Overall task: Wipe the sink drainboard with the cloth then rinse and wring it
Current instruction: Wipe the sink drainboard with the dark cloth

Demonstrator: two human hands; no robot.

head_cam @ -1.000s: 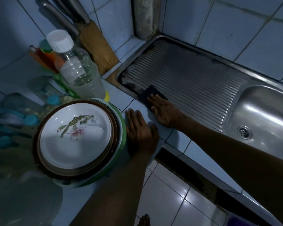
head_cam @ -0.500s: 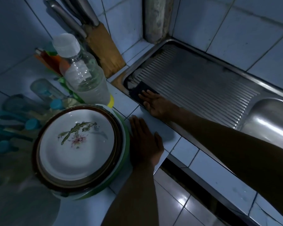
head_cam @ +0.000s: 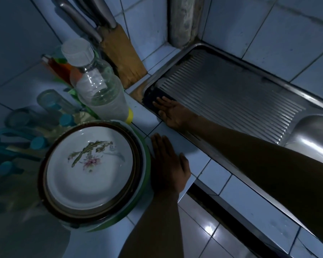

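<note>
The ribbed steel drainboard [head_cam: 231, 94] runs from the tiled corner toward the sink basin [head_cam: 313, 135] at the right edge. A dark cloth [head_cam: 153, 98] lies flat in the drainboard's near left corner. My right hand [head_cam: 172, 113] presses on the cloth with flat, spread fingers, covering its right part. My left hand [head_cam: 168, 164] rests palm down on the white tiled counter beside the plates, holding nothing.
A stack of plates [head_cam: 90, 166] in a green bowl sits left of my left hand. Behind it stand a clear bottle [head_cam: 99, 86], a wooden knife block [head_cam: 123, 54], glasses and teal-capped items. A pipe [head_cam: 185, 19] rises in the corner. Floor tiles lie below the counter edge.
My right hand has slid the cloth leftward along the drainboard's front edge into its left corner. My left hand has stayed on the counter.
</note>
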